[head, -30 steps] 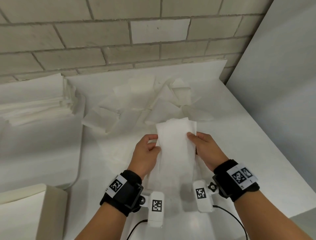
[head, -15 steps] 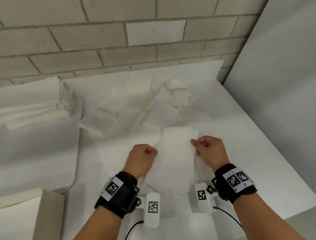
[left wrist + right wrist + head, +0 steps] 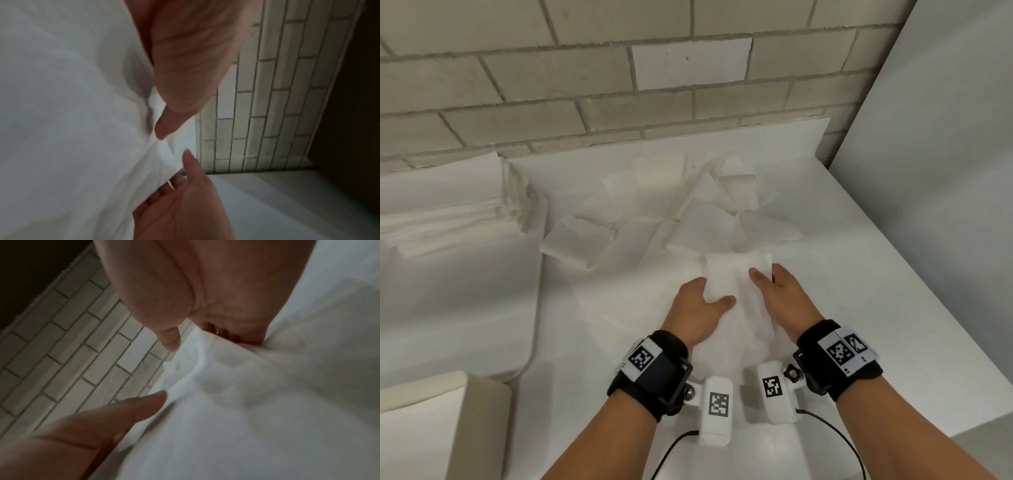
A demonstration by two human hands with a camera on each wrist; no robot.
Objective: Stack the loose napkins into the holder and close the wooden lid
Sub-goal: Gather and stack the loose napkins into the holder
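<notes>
Left grip [image 3: 697, 305] and right grip [image 3: 782, 294] pinch unmarked napkin [image 3: 736, 277].

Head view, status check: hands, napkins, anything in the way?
Left hand and right hand both grip one napkin by its sides. Loose napkins scattered behind it. Nothing obstructing.

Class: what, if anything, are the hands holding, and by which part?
A napkin bundle: left hand grips its left edge, right hand its right edge.
</notes>
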